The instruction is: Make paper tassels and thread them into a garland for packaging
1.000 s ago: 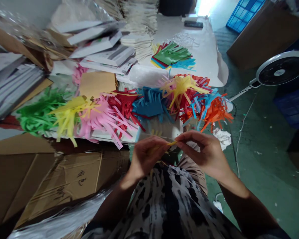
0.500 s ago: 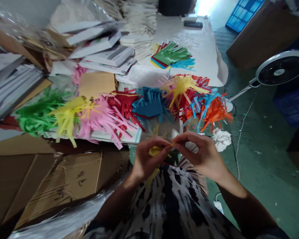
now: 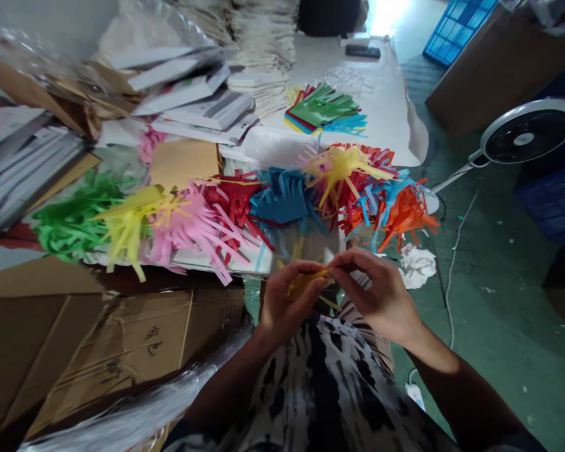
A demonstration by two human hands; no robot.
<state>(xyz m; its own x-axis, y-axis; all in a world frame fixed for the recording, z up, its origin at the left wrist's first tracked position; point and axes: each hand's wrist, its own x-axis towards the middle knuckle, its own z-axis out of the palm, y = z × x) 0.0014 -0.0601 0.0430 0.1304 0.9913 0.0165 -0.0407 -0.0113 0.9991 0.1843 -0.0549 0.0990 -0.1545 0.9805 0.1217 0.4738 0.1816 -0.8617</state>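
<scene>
Both hands meet in front of my body, just past the table's near edge. My left hand (image 3: 289,295) is closed around a yellow fringed paper tassel (image 3: 301,285), whose loose strips stick out beyond the fingers. The fingertips of my right hand (image 3: 379,292) pinch the tassel's end, touching the left fingertips. A small white bit shows above that pinch. Ahead on the table lie fringed tissue bundles: a blue one (image 3: 280,196), a red one (image 3: 233,201), a pink one (image 3: 188,220), a yellow one (image 3: 127,220) and a green one (image 3: 75,213).
Orange fringe (image 3: 409,213) hangs at the table's right end. Farther back lie a green fringed stack (image 3: 324,103), white packets (image 3: 193,94) and a dark phone-like object (image 3: 362,51). A fan (image 3: 527,133) stands right; a cardboard box (image 3: 136,339) sits lower left. Crumpled paper (image 3: 418,263) is on the floor.
The yellow paper in my left hand has turned and now lies longer toward the pinch, with its strips lower right. The hands stay close together in nearly the same place.
</scene>
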